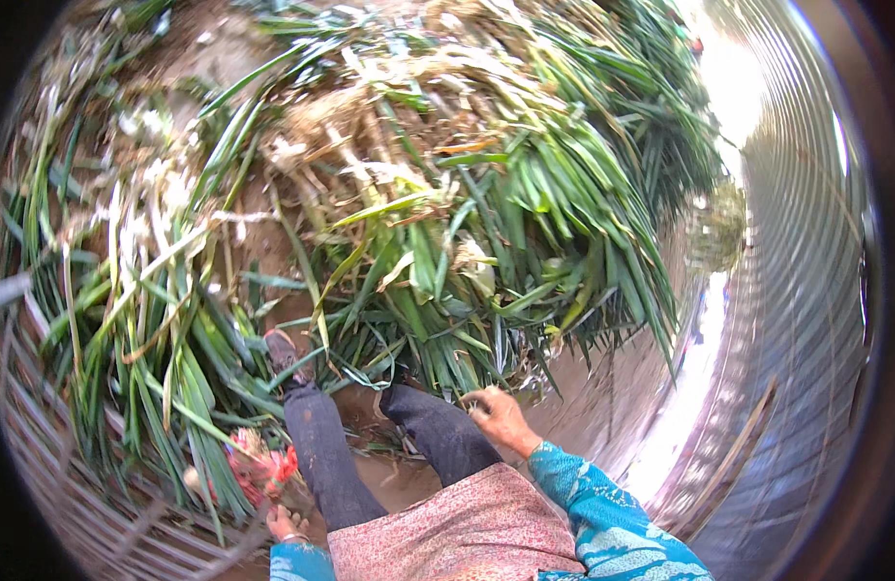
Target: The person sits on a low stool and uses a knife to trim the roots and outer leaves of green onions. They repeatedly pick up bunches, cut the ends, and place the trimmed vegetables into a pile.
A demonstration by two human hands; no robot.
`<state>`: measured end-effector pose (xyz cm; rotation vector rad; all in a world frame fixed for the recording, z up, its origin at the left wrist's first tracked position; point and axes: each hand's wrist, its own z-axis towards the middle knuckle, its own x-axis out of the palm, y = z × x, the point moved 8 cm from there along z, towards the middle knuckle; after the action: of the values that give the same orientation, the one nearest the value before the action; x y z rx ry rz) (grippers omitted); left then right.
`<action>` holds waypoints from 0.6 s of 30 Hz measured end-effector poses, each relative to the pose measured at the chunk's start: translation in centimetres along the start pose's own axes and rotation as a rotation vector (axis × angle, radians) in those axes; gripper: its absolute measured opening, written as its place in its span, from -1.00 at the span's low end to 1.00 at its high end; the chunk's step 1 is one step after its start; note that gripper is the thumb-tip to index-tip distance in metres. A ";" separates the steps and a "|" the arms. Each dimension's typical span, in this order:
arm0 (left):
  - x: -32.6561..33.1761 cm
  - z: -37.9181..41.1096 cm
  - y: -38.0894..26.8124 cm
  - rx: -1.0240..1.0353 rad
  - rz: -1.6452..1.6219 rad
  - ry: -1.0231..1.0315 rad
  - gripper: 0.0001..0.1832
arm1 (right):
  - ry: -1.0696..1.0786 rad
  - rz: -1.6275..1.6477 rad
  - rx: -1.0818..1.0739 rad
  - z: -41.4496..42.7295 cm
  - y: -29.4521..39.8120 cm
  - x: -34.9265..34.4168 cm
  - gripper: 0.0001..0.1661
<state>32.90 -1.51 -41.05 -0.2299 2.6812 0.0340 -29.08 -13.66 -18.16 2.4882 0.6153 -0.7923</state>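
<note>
Heaps of long-leaved, leek-like plants (578,189) with pale stems and dry roots cover the ground before my feet. My left hand (286,523) is low in the picture, fingers partly curled, just below a tangle of red strips (262,465) beside green leaves. Whether it grips one of the strips is not clear. My right hand (504,417) hangs beside my right knee, its fingers bent towards the thumb. Leaf tips of the nearest bundle (447,356) end close to it. Blur hides whether anything thin is between those fingers.
More plants (149,305) lie at the left, over metal bars (113,530) at the lower left. A corrugated metal sheet wall (803,327) curves along the right, with a wooden pole (738,457) by it. My shoe (284,352) touches the leaves.
</note>
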 end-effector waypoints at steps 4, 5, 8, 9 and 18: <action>2.2 -2.3 -9.6 0.421 0.229 0.041 -0.48 | -0.194 0.177 0.143 0.4 -8.1 -4.4 -0.77; 2.7 -2.8 -11.6 0.465 0.277 0.050 -0.42 | -0.278 0.126 0.023 -0.1 -8.9 -5.6 -0.74; 5.8 -5.1 -15.7 0.532 0.350 0.100 -0.48 | -0.233 0.508 0.204 -1.8 -14.9 -5.2 -0.71; 6.9 -6.1 -16.8 0.517 0.332 0.141 -0.52 | -0.214 0.595 0.203 -2.4 -16.1 -4.8 -0.71; 23.9 -20.5 -13.7 0.712 0.564 0.329 -0.56 | -0.282 0.778 0.103 -9.2 -21.9 -9.8 -0.69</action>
<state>5.16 -19.99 -32.87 0.7944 2.7755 -0.8252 -44.09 6.04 -11.55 2.3391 -0.4847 -0.8272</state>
